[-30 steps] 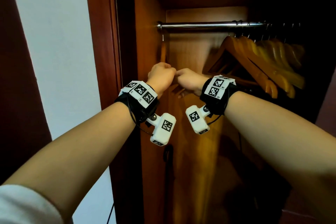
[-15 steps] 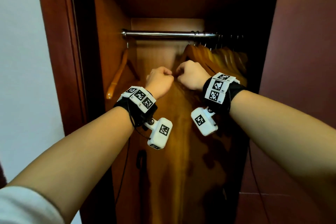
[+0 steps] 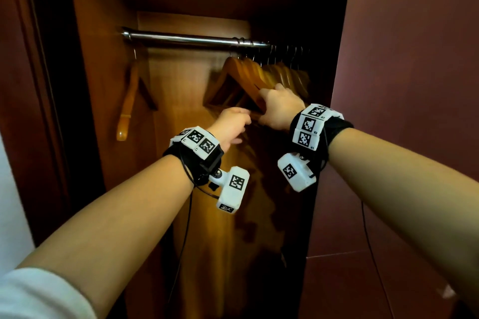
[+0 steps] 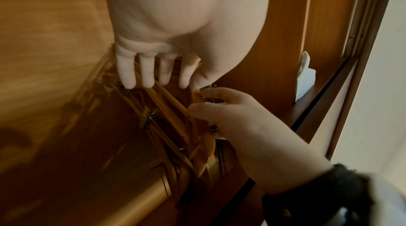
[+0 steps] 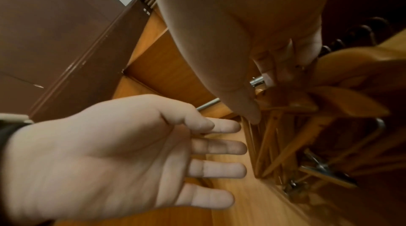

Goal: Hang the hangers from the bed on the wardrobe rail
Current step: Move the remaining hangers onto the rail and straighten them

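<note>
- Inside the open wardrobe [image 3: 103, 85] in front of you, wooden walls glow orange-brown, and a dark red-brown door panel [image 3: 414, 85] stands along the right side.
- Across the top of the opening runs the metal rail [image 3: 186, 39], bare along its left and middle stretch.
- Bunched at the rail's right end hangs a tight pack of wooden hangers [image 3: 261, 77] — their wire hooks sit close together over the bar, and their shoulders overlap one another.
- Far to the left, well apart from that pack, a single wooden hanger [image 3: 127, 106] hangs by itself near the wardrobe's side wall.
- Your right hand [image 3: 278, 107] reaches into the pack and grasps the nearest hanger's sloping arm; the left wrist view shows its fingers [image 4: 197, 109] curled round the wood, thumb on top.
- Your left hand [image 3: 229, 125] is released — its fingers [image 5: 219, 148] are straight and spread, their tips just at the lower bars of the hangers. Whether they actually touch the wood, you cannot tell from these views.
- Both wrists carry black straps with white marker blocks [image 3: 199, 142], and thin black cables hang down from them.
</note>
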